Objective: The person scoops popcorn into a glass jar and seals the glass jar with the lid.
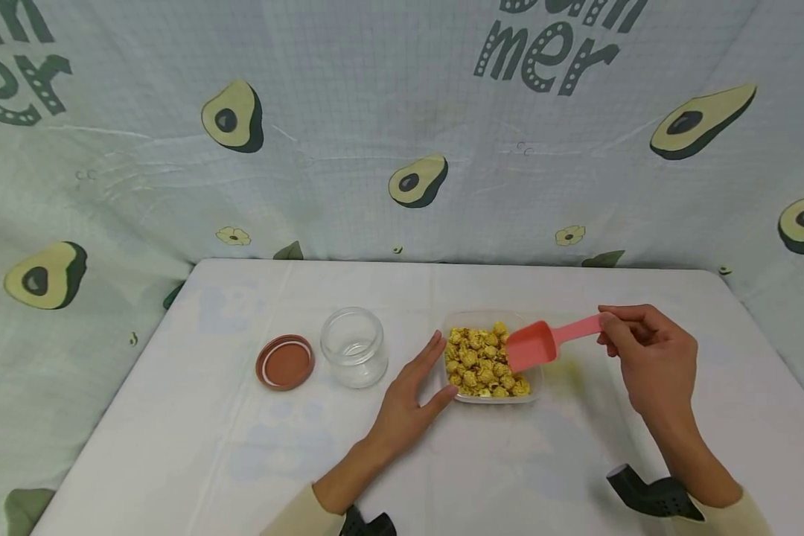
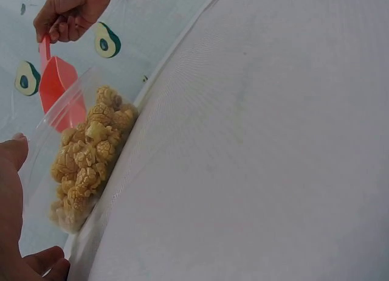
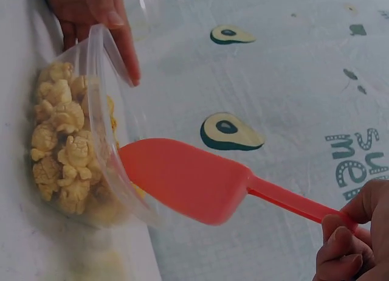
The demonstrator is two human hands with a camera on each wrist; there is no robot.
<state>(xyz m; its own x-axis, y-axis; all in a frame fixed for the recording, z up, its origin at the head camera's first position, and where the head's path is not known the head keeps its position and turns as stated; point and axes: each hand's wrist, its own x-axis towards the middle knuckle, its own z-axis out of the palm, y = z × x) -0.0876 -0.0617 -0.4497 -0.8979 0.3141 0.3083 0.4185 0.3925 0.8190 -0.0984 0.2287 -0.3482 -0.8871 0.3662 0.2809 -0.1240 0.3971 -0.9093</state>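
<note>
Right hand (image 1: pixel 650 357) pinches the pink plastic scoop (image 1: pixel 532 346), bowl pointing left over the clear popcorn tub (image 1: pixel 532 387); left hand (image 1: pixel 412 391) flat, steadying its left wall.

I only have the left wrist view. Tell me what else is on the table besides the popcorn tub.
Observer: Left of the tub stands an empty glass jar, upright and open.
Operator: Say where its lid is.
Observer: A brown lid lies flat on the table, just left of the jar, apart from it.
Operator: Report how the right hand has the scoop.
Observer: The right hand pinches the end of the pink scoop handle; the scoop's bowl hangs over the popcorn at the tub's right side.
Operator: Now the left hand.
Observer: The left hand rests on the table with straight fingers against the tub's left wall.
</note>
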